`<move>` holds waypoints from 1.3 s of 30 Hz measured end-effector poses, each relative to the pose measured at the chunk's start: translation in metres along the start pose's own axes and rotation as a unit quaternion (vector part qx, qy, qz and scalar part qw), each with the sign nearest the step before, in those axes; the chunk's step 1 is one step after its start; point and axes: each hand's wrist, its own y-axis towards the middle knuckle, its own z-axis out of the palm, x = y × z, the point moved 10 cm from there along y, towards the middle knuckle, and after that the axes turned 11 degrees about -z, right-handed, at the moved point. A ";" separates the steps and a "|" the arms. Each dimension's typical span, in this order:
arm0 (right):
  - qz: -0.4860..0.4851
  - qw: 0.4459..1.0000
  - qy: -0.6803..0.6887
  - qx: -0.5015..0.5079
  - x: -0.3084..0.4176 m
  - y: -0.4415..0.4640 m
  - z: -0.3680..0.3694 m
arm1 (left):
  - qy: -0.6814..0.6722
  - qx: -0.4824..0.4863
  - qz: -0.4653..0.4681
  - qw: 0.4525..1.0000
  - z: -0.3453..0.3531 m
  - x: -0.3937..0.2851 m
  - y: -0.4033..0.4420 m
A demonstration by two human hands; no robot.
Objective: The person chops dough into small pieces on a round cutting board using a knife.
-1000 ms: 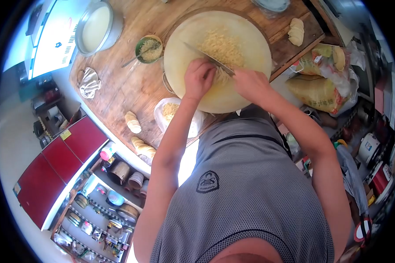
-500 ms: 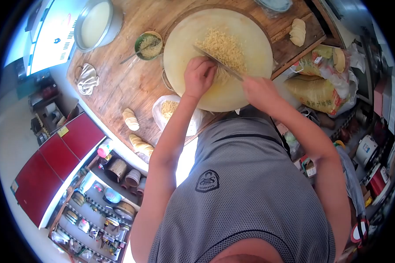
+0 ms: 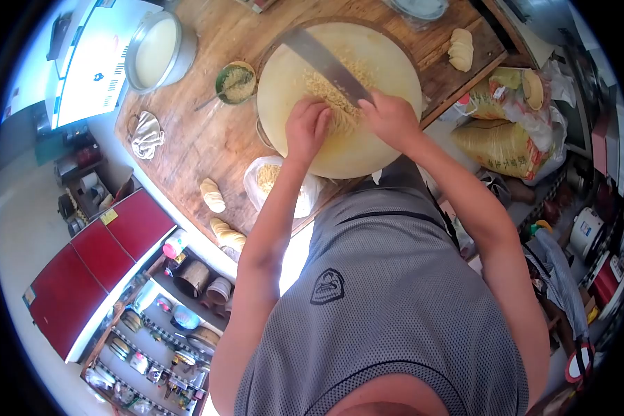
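A broad knife [image 3: 328,64] lies tilted with its flat side showing over a round pale cutting board [image 3: 284,83]. My right hand [image 3: 390,119] is closed on its handle at the board's right part. Beside the blade, my left hand [image 3: 308,130] rests on the board with its fingers curled at the strips of pale yellow food [image 3: 344,122]; whether it grips any strips is hidden. Finely chopped pale yellow bits [image 3: 359,71] are spread around and behind the blade.
On the wooden table [image 3: 208,139] are a green bowl [image 3: 236,83] with a spoon, a metal pot [image 3: 161,52], a cloth [image 3: 147,135], a plastic bag [image 3: 253,182] of chopped bits and sliced pale pieces [image 3: 213,195]. Sacks [image 3: 496,145] stand at the right.
The knife has risen from the strips and turned its flat side up, its tip now farther back. My right hand has moved a little left and away from me. My left hand has shifted slightly left.
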 end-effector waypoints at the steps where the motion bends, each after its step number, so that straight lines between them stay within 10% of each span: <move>1: 0.005 1.000 0.008 -0.019 -0.003 -0.005 -0.009 | -0.018 0.010 -0.025 0.999 0.000 0.004 0.000; 17: 0.045 0.999 0.011 -0.018 -0.018 -0.051 -0.027 | 0.133 0.076 0.154 0.976 0.024 -0.034 -0.035; 39: 0.041 0.999 -0.006 -0.002 -0.011 -0.065 -0.028 | 0.079 0.000 -0.010 0.997 -0.006 -0.006 -0.001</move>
